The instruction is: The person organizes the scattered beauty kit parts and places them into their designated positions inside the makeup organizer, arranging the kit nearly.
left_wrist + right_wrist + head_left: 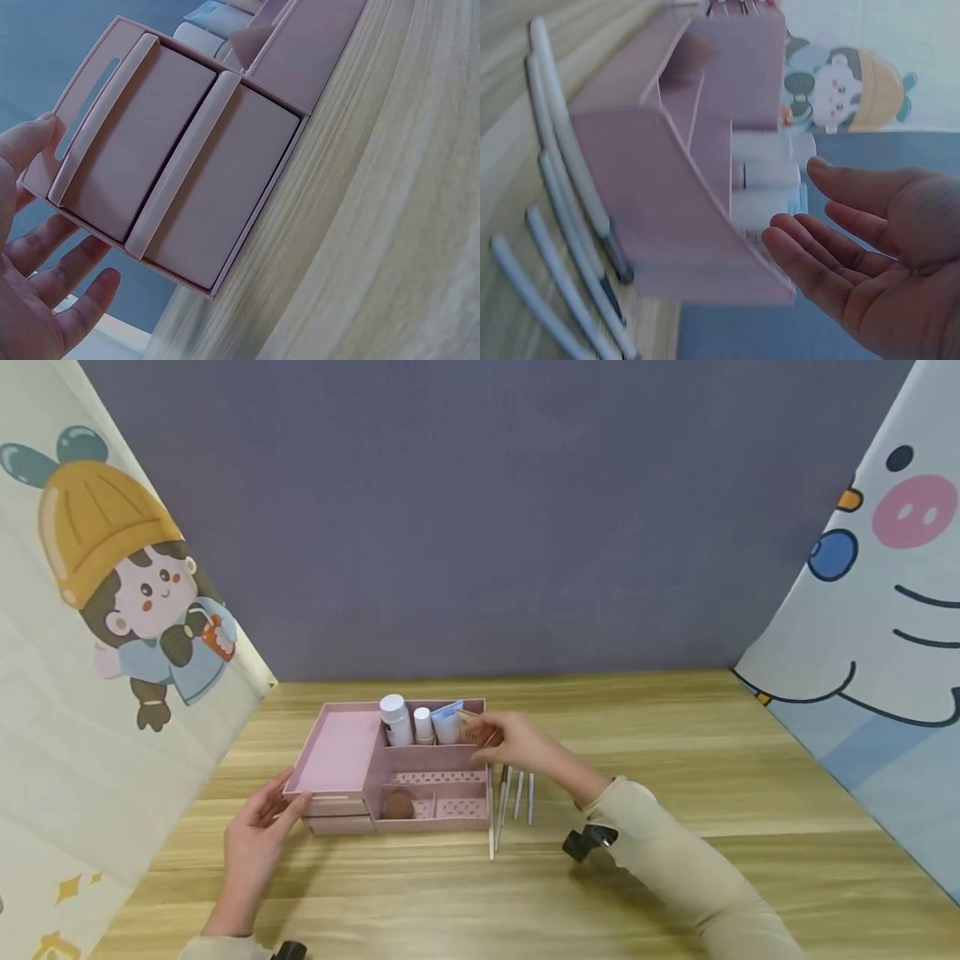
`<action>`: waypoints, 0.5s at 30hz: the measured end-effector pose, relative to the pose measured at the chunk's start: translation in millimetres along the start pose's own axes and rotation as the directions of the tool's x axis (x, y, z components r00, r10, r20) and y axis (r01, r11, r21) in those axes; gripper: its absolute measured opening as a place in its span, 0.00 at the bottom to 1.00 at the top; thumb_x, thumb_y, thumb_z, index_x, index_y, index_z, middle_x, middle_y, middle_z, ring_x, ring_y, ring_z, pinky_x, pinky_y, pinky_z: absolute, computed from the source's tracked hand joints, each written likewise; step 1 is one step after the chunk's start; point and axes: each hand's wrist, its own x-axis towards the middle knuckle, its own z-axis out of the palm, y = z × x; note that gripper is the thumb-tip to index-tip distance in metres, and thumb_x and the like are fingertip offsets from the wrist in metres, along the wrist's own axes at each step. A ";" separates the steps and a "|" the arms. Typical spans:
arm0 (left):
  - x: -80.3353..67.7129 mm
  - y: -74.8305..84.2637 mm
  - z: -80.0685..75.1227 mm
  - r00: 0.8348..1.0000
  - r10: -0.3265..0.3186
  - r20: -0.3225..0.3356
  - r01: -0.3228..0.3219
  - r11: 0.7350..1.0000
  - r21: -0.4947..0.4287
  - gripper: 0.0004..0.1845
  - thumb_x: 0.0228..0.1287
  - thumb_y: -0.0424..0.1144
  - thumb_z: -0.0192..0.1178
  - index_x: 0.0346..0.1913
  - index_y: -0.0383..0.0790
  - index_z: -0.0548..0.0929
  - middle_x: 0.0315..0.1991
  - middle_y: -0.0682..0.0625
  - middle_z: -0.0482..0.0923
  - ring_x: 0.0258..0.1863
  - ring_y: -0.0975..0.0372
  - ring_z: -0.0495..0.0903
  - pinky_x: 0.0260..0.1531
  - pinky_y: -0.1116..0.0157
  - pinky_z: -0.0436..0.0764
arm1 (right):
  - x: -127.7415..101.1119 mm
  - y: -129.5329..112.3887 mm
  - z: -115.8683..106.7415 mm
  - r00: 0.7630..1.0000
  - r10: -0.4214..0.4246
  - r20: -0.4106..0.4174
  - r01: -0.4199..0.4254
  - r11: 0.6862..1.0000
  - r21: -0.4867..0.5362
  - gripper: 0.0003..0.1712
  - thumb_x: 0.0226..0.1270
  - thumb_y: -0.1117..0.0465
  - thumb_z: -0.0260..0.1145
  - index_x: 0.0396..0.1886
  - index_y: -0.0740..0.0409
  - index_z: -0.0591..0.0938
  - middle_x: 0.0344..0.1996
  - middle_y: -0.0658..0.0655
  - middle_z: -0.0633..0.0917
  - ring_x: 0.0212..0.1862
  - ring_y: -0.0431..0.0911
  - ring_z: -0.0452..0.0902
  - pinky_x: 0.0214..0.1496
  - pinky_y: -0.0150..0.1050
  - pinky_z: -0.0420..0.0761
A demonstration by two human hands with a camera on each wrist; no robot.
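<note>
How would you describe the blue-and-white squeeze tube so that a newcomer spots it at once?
On the wood-grain table stands a pink plastic organizer. In its rear compartment, right of two white-capped bottles, sits the blue-and-white squeeze tube. Its flat blue end points up, whereas both bottles have round caps.

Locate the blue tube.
In the head view, the blue tube sits in the back of the organizer, just right of the small bottle, near the right hand.

Two hands [258,828] join one organizer [341,747], two drawers [142,142] and five sticks [531,802]. There are two bottles [397,725], one tube [447,727] and one sponge [398,806].
</note>
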 end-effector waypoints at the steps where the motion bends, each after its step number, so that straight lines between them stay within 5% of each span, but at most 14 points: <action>1: -0.1 -0.4 -0.3 1.000 0.002 0.002 -0.002 1.000 0.003 0.24 0.64 0.35 0.69 0.62 0.34 0.79 0.42 0.74 0.77 0.39 0.82 0.77 0.38 0.82 0.75 | -2.8 3.0 -3.7 1.000 0.009 -0.009 -0.008 1.000 0.008 0.22 0.58 0.67 0.75 0.52 0.67 0.82 0.33 0.55 0.84 0.34 0.45 0.82 0.37 0.33 0.83; 15: 1.3 0.1 -0.3 0.999 -0.040 0.007 0.039 0.999 0.035 0.25 0.65 0.41 0.69 0.63 0.39 0.80 0.43 0.72 0.79 0.42 0.80 0.77 0.40 0.83 0.74 | -31.9 35.2 -50.0 0.993 0.094 -0.076 -0.092 0.996 0.020 0.21 0.58 0.68 0.75 0.51 0.69 0.82 0.32 0.57 0.84 0.30 0.47 0.82 0.34 0.44 0.85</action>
